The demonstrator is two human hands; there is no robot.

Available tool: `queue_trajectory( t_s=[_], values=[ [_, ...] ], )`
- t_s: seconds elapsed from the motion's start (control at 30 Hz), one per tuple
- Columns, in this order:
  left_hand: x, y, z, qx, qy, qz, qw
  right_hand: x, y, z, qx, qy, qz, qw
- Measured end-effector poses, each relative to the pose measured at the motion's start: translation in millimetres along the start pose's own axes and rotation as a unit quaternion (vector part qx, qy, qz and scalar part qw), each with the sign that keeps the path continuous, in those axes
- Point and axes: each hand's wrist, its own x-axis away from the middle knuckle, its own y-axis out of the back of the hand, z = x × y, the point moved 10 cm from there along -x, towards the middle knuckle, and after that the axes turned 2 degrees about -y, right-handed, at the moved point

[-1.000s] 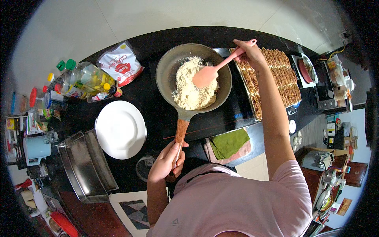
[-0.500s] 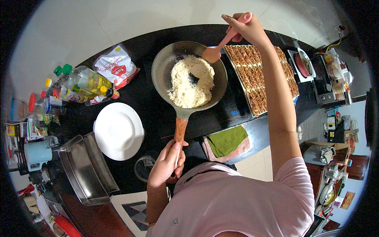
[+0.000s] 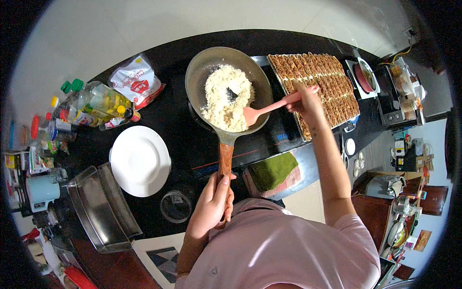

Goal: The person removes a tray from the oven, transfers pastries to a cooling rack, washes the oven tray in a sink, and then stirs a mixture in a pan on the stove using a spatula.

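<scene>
My left hand (image 3: pixel 215 198) is wrapped round the wooden handle (image 3: pixel 225 159) of a grey frying pan (image 3: pixel 195 82). In the pan lies a ring of pale, crumbly flour (image 3: pixel 226 108), with a bare dark patch at its middle. My right hand (image 3: pixel 304 103) grips a pink spatula (image 3: pixel 272 106). The spatula's blade touches the flour at the near right side of the pan. Beneath my right forearm and hand, a tray of browned, shredded-looking pieces in rows (image 3: pixel 332 77) lies right of the pan.
A white plate (image 3: pixel 140 161) stands left of the pan, near a metal-and-glass bin (image 3: pixel 102 212). Oil bottles (image 3: pixel 98 98) and a red-and-white bag (image 3: pixel 137 82) are at the back left. Folded green and pink cloths (image 3: pixel 272 171) lie at the front edge. A small pot (image 3: pixel 364 77) sits far right.
My right hand has come down from above the tray's far edge, bringing the spatula's blade from the pan's far right rim into the flour nearer me. The pan has shifted slightly.
</scene>
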Motion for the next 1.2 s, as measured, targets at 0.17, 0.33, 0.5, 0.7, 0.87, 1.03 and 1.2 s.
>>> queue_trajectory(
  t_s=[0.17,0.33,0.5,0.7,0.87,1.03,1.2],
  values=[
    [-0.3,-2.6,2.3,-0.008,0.0,-0.015,1.0,23.3,-47.7,-28.5,-0.174,-0.012,0.008,0.985],
    [-1.2,5.2,4.3,0.017,-0.006,-0.015,1.0,18.7,-68.2,16.7,-0.189,0.106,0.045,0.975],
    [-5.3,20.1,13.8,0.048,-0.002,0.001,0.999,67.5,-75.5,82.9,0.001,0.33,0.061,0.942],
    [-11.5,29.6,20.4,0.083,-0.009,0.039,0.996,121.9,-114.6,67.5,0.294,0.456,0.151,0.826],
    [-13.4,34.3,27.7,0.111,-0.013,0.05,0.992,154.5,-112.6,80.5,0.273,0.497,0.21,0.797],
    [-13.2,32.2,25.7,0.109,-0.01,0.048,0.993,107.5,-98.0,70.1,0.074,0.266,0.166,0.947],
    [-14.0,28.7,26.8,0.112,-0.011,0.048,0.992,34.5,-81.1,23.8,-0.083,0.123,0.076,0.986]
  ],
)
